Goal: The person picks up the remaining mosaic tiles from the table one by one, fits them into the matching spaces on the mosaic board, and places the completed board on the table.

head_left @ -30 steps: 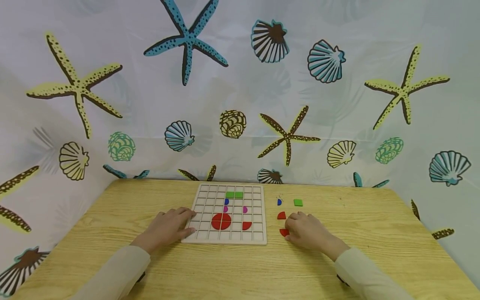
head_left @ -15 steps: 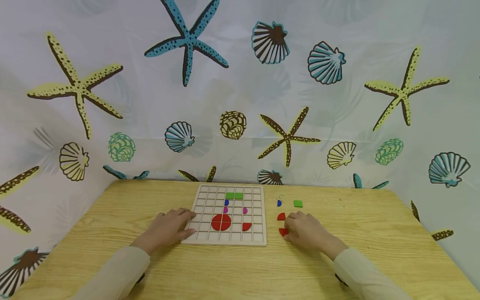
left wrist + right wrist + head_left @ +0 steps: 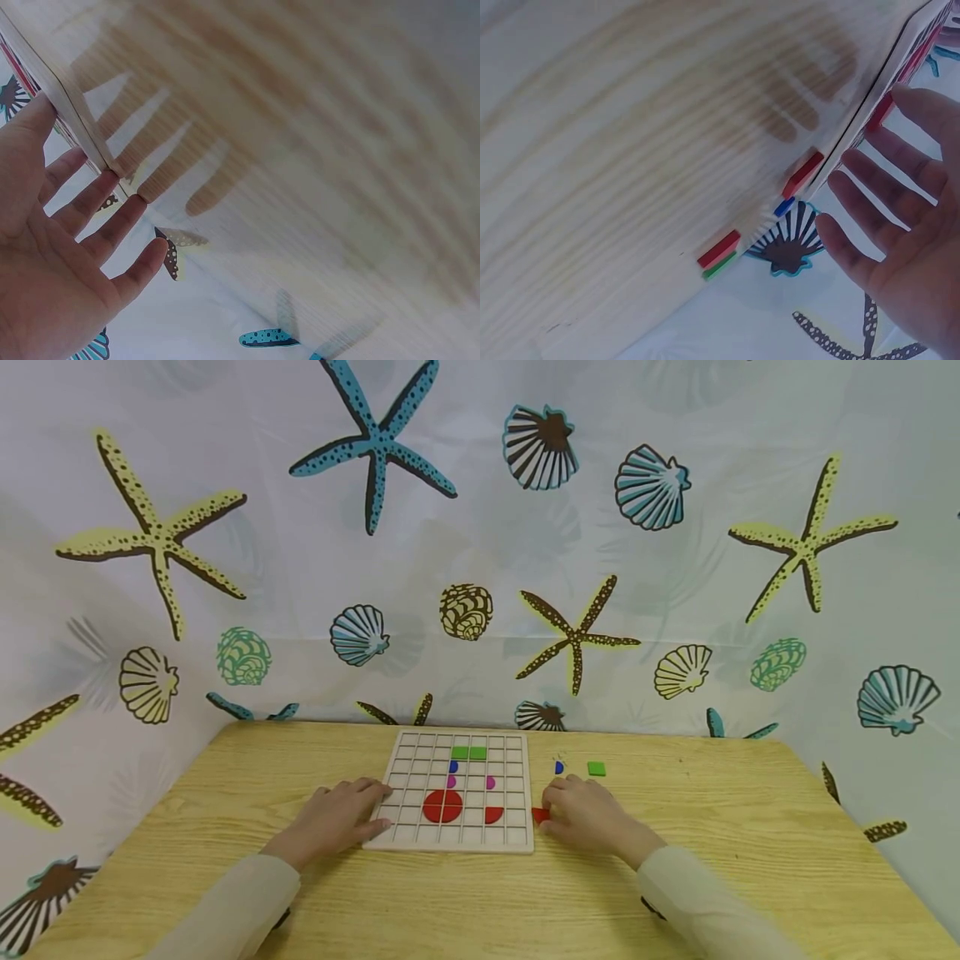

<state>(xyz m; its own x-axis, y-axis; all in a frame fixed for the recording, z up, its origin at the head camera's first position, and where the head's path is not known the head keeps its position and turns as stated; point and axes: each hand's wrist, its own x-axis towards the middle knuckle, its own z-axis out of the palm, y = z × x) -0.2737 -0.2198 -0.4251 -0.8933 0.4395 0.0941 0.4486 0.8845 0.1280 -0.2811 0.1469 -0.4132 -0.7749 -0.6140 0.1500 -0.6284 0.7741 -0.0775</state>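
My left hand (image 3: 337, 810) rests at the left edge of a pale gridded board (image 3: 405, 781), its fingers spread and fairly straight, fingertips along the rim in the left wrist view. Just off the board's right edge, my right hand (image 3: 588, 814) pinches a red quarter-circle piece (image 3: 540, 816) between thumb and forefinger. The same red piece (image 3: 881, 111) shows by the thumb tip in the right wrist view. On the board lie a red disc (image 3: 433, 814), a red quarter piece (image 3: 493, 815), green squares (image 3: 460, 752), a small blue half-disc (image 3: 453, 767) and magenta half-discs (image 3: 491, 782).
Past my right hand lie a loose blue half-disc (image 3: 558, 767) and a green square (image 3: 596, 768) on the wooden table (image 3: 450, 902). The right wrist view shows two more red pieces (image 3: 804, 176) on the table. A shell-and-starfish curtain (image 3: 465, 527) hangs behind.
My right hand has moved left towards the board, carrying the red quarter-circle piece. The other red piece beside it is now hidden in the head view. My left hand has stayed in place.
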